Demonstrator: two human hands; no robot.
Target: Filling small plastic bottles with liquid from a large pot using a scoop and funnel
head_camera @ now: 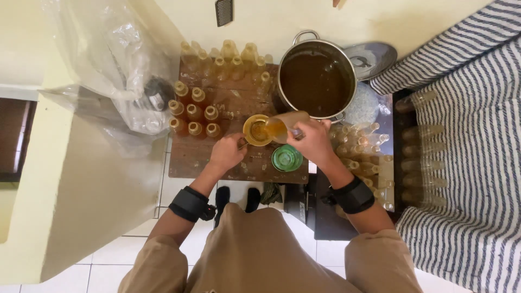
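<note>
Your right-hand fingers (304, 132) are closed around a cup (283, 126) of brown liquid, tipped on its side with its long axis running left to right and its mouth toward the yellow funnel (256, 130). The funnel lies immediately left of the cup, touching or nearly touching its lip. Your left hand (228, 152) rests below and left of the funnel, fingers curled at its near edge; whether they grip the bottle beneath cannot be determined. A green funnel (286, 158) sits on the bench (190, 160) between both hands. Filled bottles (194, 113) stand to the left, the pot (316, 78) directly behind the cup, empty bottles (362, 147) to the right.
</note>
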